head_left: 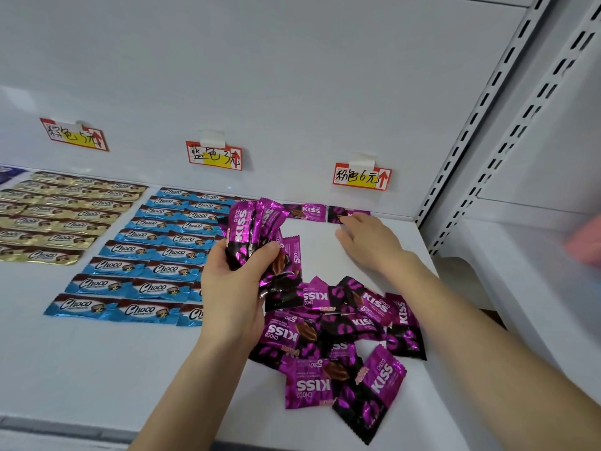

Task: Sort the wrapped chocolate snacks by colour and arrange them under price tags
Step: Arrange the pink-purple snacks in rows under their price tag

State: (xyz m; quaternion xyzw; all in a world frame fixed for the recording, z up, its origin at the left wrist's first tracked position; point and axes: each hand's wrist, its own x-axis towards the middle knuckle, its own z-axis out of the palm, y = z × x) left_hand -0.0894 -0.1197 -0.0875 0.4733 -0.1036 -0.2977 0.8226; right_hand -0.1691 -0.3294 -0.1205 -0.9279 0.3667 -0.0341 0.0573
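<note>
Purple foil fills the right part of the white shelf (97, 359). The left hand (234, 284) is lifted above the shelf, fingers and thumb curled tightly round a bunch of purple snacks (252, 234) that stand up out of the fist like a fan. One more packet hangs lower from the same grip. The right hand (369, 244) reaches to the back of the shelf, palm down and fingers nearly straight — it grips nothing. Its fingertips rest on a single purple snack (341, 213) lying flat against the back wall, just below the right price tag (361, 176). Just left of that packet lies a second purple snack (305, 211), end to end with it along the wall. Near the front edge, between the two forearms, a loose pile of purple snacks (344, 340) lies with packets overlapping at all angles.

Left of the hands, blue snacks (153, 255) lie in neat rows below the middle price tag (214, 156), running from the back wall toward the front. Further left, gold snacks (55, 216) are laid the same way below the left price tag (74, 135). All three tags are red-edged cards with handwriting and a red arrow, fixed to the back wall. A slotted metal upright (484, 125) bounds the shelf on the right — beyond it a blurred pink shape (585, 242) shows at the frame edge.
</note>
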